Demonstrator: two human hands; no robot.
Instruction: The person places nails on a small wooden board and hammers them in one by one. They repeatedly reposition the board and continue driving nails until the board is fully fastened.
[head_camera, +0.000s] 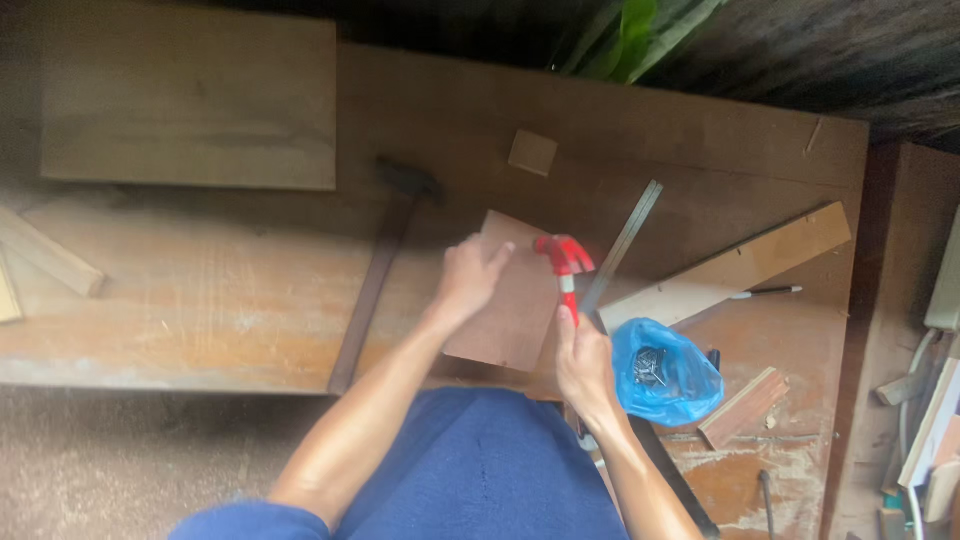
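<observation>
My left hand (468, 282) grips the left edge of a thin brown wooden board (515, 305) that stands tilted on the workbench (230, 300). My right hand (583, 360) holds the handle of a red claw hammer (563, 258), whose head sits at the board's top right corner. A long metal ruler (625, 243) lies diagonally just right of the hammer head.
A large dark hammer (385, 265) lies left of the board. A blue plastic bag (665, 372) with nails sits right of my right hand. A small wooden square (532, 152), a big plank (190, 100), a long wood strip (740, 265), a pen (765, 292) and a small block (745, 407) lie around.
</observation>
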